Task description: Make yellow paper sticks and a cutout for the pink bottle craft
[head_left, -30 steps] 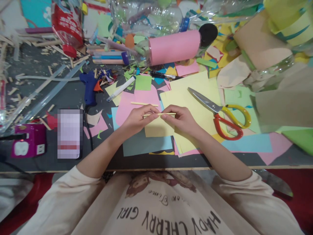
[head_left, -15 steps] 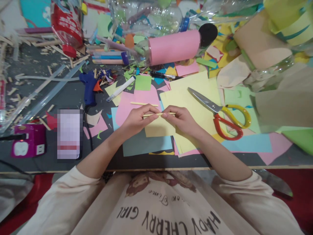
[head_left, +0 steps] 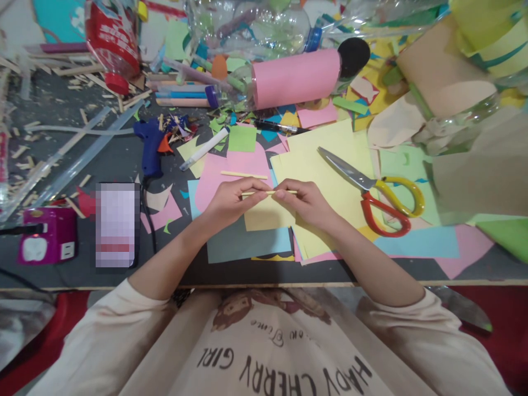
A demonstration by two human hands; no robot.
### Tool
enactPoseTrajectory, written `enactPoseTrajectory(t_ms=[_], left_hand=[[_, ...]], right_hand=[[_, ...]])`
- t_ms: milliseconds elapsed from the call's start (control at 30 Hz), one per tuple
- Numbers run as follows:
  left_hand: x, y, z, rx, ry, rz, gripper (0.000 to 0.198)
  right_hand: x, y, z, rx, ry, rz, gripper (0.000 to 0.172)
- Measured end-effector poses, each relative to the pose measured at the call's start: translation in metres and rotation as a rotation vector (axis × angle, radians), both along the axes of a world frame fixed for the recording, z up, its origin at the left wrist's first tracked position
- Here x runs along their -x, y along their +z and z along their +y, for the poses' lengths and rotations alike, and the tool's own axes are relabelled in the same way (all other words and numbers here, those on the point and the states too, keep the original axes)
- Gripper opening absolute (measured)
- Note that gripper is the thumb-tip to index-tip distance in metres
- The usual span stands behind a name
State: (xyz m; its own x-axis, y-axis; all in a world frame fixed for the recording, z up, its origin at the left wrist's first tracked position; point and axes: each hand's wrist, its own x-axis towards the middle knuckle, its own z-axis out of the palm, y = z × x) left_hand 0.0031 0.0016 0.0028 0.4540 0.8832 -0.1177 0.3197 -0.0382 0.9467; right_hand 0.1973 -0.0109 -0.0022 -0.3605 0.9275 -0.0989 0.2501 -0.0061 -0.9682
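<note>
Between the fingertips of both hands runs a thin yellow paper roll [head_left: 270, 193], held level above the paper. My left hand [head_left: 233, 201] pinches its left half, and my right hand [head_left: 304, 201] pinches the right half; the two thumbs nearly meet in the middle. Just beyond the fingers, a second thin yellow roll [head_left: 244, 175] lies on pink paper [head_left: 214, 176]. Under the hands are a small yellow piece of paper [head_left: 268, 219] and a light blue sheet [head_left: 247, 247]. Yellow sheets [head_left: 334, 165] lie by my right hand, with large scissors [head_left: 373, 190] resting on them.
A blue glue gun [head_left: 149, 148], a white marker [head_left: 205, 148] and a phone [head_left: 116, 225] lie to the left, near a purple box [head_left: 47, 236]. A pink-wrapped bottle [head_left: 295, 80], a red-labelled bottle [head_left: 113, 44] and paper scraps crowd the back. Brown paper [head_left: 482, 170] is at right.
Both hands keep the same pinch on the paper roll, with hardly any movement. The view has shifted very slightly.
</note>
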Motion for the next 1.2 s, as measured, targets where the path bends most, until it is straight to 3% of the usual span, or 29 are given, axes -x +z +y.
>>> enactPoseTrajectory(t_ms=[667, 933, 1200], left_hand=[[0.0000, 0.0024, 0.0009, 0.050, -0.023, 0.028, 0.033], [0.0013, 0.0018, -0.0011, 0.023, -0.037, 0.040, 0.036], [-0.0004, 0.0015, -0.0011, -0.008, 0.012, 0.025, 0.039]], right_hand=[[0.0006, 0.0018, -0.0007, 0.012, 0.054, 0.046, 0.041], [0.0014, 0.0025, -0.0013, 0.059, 0.049, 0.063, 0.049], [0.0013, 0.0025, -0.0001, 0.004, 0.031, 0.069, 0.044]])
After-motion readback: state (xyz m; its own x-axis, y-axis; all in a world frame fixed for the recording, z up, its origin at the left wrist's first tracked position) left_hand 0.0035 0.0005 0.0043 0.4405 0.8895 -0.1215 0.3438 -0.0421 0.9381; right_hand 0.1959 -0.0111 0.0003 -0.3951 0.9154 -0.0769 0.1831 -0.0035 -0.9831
